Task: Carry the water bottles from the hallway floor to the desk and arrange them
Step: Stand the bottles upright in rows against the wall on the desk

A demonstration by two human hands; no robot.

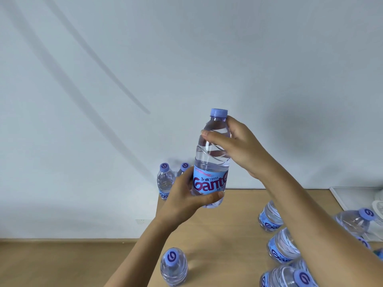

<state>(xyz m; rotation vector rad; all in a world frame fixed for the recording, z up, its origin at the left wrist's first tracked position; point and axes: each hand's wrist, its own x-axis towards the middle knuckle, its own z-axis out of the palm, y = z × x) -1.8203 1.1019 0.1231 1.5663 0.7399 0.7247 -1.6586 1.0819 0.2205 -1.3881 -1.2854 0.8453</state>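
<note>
I hold one clear water bottle (209,162) with a blue label and purple cap upright above the wooden desk (234,222). My left hand (186,197) grips its lower part around the label. My right hand (238,148) grips its shoulder just under the cap. Two bottles (165,181) stand at the desk's far left corner, the second partly hidden behind my left hand. Another bottle (173,268) stands near the desk's front left. Several bottles (283,245) stand grouped at the right, partly hidden by my right forearm.
A pale wall rises behind the desk. A white tray-like object (352,197) lies at the desk's far right. The wooden floor (62,264) shows at the lower left, with a wall socket (143,221) just above it.
</note>
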